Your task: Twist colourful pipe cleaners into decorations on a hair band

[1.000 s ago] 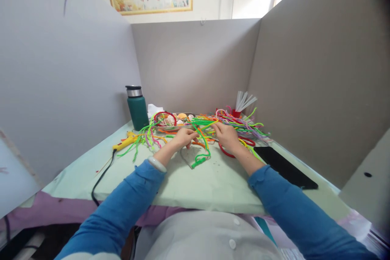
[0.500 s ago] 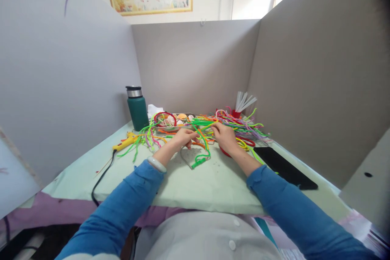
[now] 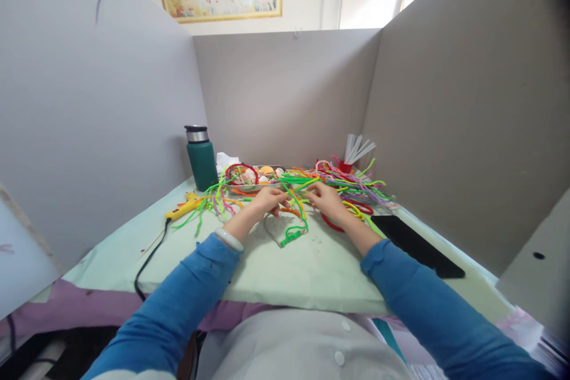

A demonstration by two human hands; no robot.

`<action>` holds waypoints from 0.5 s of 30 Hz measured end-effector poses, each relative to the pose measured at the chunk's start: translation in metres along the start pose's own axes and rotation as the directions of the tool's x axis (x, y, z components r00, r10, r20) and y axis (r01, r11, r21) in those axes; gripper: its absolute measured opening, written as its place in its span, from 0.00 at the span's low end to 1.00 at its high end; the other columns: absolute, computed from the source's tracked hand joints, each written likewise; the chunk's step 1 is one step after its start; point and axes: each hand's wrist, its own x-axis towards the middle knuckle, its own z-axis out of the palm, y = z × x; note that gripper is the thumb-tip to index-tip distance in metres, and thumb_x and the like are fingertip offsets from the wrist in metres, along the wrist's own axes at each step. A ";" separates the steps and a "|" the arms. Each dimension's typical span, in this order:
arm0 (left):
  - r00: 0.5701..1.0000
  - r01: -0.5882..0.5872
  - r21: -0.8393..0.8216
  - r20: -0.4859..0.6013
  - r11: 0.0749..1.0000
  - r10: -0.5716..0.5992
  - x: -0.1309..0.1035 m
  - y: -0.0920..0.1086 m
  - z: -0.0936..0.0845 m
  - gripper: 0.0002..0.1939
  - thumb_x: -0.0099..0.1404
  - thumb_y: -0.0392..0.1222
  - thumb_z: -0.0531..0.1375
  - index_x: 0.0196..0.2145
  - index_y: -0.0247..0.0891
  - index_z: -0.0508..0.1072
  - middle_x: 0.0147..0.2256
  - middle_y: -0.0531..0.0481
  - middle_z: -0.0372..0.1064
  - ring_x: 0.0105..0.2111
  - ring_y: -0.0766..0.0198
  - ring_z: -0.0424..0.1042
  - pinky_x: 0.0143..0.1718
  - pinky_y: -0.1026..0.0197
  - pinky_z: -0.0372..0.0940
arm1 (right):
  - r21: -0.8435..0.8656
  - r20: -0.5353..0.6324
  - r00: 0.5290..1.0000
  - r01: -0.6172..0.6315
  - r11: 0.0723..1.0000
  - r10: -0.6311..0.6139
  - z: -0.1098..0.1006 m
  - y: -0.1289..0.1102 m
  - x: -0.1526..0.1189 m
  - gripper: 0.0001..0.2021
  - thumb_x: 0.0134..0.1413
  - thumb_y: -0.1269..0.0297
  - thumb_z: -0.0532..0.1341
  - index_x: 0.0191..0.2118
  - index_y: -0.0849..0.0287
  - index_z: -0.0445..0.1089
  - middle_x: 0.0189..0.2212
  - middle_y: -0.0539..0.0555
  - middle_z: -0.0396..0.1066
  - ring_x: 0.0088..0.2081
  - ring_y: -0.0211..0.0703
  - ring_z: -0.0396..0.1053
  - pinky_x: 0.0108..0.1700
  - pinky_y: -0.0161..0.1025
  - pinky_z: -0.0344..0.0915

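My left hand pinches a thin grey hoop partly wrapped in fuzzy pipe cleaners. A green wrapped section sits at the hoop's lower right, and an orange section lies just beyond my left fingertips. Green and orange strands stick up from the hoop, between my hands. My right hand hovers to their right with fingers loosely bent and slightly apart. The yellow pipe cleaner passes just above these fingertips, its end free. Exact contact at the right fingertips is too small to be sure of.
A tray of shells stands behind my hands, a green bottle to its left. At left lies a yellow glue gun with a black cord. Pipe cleaners heap at the back right, near a black flat slab. Grey panels surround the table.
My right hand has come slightly down and left, off the yellow pipe cleaner it was touching; that strand's end now shows above the fingers. My left hand and the hoop stay nearly still.
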 end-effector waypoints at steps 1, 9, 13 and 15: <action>1.000 0.006 -0.006 0.006 1.000 -0.006 0.000 0.000 -0.001 0.11 0.55 0.44 0.59 0.29 0.30 0.72 0.30 0.46 0.72 0.12 0.77 0.57 0.14 0.68 0.59 | 0.124 -0.020 1.000 0.000 0.992 0.003 -0.003 0.001 0.002 0.14 0.51 0.61 0.54 0.41 0.62 0.67 0.27 0.53 0.72 0.28 0.38 0.67 0.31 0.33 0.60; 0.999 0.027 0.014 0.039 1.000 -0.027 -0.001 0.002 0.000 0.12 0.56 0.44 0.58 0.32 0.29 0.71 0.30 0.46 0.72 0.13 0.77 0.57 0.15 0.68 0.59 | -0.116 0.003 1.000 0.001 0.993 -0.001 -0.009 0.001 -0.001 0.16 0.56 0.58 0.48 0.32 0.60 0.71 0.23 0.53 0.71 0.28 0.40 0.67 0.31 0.34 0.58; 0.999 0.023 0.018 0.027 1.000 -0.023 0.000 0.002 0.000 0.12 0.56 0.43 0.58 0.32 0.30 0.71 0.29 0.46 0.71 0.13 0.77 0.57 0.14 0.69 0.58 | -0.431 0.078 0.996 0.075 0.899 -0.045 0.002 -0.004 -0.005 0.13 0.52 0.59 0.53 0.38 0.56 0.72 0.37 0.57 0.70 0.37 0.44 0.67 0.35 0.36 0.58; 1.000 0.021 0.021 0.018 1.000 -0.022 0.001 0.001 0.000 0.12 0.56 0.43 0.57 0.32 0.30 0.71 0.30 0.46 0.72 0.13 0.77 0.57 0.14 0.69 0.58 | -0.442 0.129 0.987 0.145 0.885 -0.098 0.006 -0.008 -0.005 0.14 0.55 0.59 0.51 0.40 0.55 0.71 0.40 0.56 0.69 0.39 0.43 0.66 0.36 0.35 0.58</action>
